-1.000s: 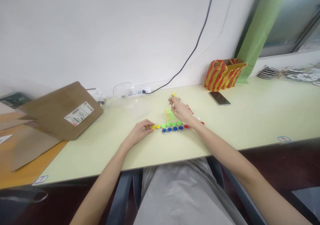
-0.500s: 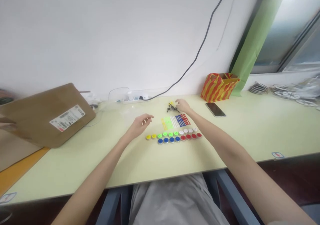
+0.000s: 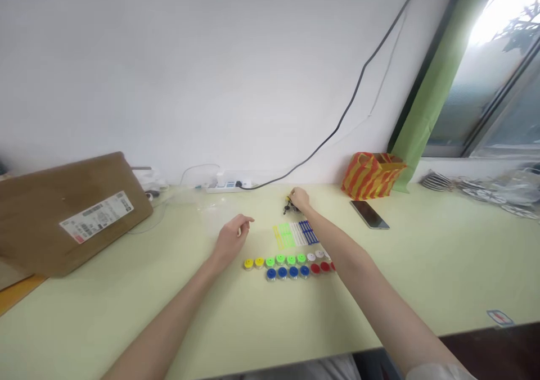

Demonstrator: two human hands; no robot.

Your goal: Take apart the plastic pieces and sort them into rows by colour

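Observation:
My right hand [image 3: 300, 198] reaches far across the pale green table [image 3: 422, 267] and closes its fingers on a small black and yellow part [image 3: 289, 203]. My left hand [image 3: 232, 236] hovers above the table, fingers loosely curled and apart, holding nothing. Just right of the left hand lie two rows of round caps [image 3: 289, 265] in yellow, green, white, blue and red. Behind the caps lies a band of thin sticks [image 3: 295, 234] in yellow, green, white and blue; my right forearm covers its right end.
A brown cardboard parcel [image 3: 63, 211] with a white label lies at the left. A white power strip [image 3: 228, 184] and a black cable run along the wall. A dark phone [image 3: 369, 214] and a red and yellow striped bag [image 3: 371, 175] sit at the right. Flat discs [image 3: 481, 189] lie by the window.
My left hand lifted off the yellow caps and rose. My right hand moved from the sticks to the small black and yellow part and closed on it. The view tilted upward.

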